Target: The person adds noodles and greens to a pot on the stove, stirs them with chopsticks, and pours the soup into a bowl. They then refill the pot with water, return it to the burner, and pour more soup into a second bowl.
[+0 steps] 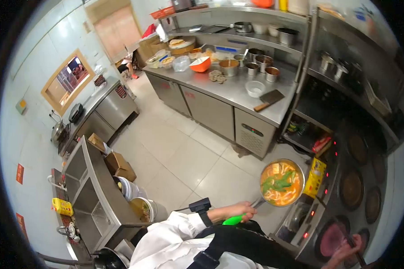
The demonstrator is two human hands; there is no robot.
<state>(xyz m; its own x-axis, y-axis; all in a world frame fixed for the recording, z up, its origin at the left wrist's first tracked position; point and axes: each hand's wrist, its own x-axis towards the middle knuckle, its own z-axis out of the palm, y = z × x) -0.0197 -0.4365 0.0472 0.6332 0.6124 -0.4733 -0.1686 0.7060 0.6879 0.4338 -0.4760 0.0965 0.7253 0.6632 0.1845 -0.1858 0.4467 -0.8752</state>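
Observation:
My left hand (240, 210) is wrapped around the handle of a pan (303, 180), with a bright green grip (233, 220) showing below the fingers. The pan is held level above the floor, beside the stove. In it is an orange-red soup (280, 197) with pale noodles, green leaves (278, 183) and a yellowish square piece (278, 168). At the lower right, my right hand (345, 249) is closed around a dark stick-like handle (359, 258), next to a pink-glowing burner (331, 237). What that handle belongs to cannot be made out.
A dark stove (341, 208) with several round burners runs along the right. A yellow packet (315, 177) stands beside the pan. Across the tiled floor, a steel counter (238, 94) carries pots, bowls and a cleaver (270, 99). Sinks (96, 219) and white buckets (157, 210) are at left.

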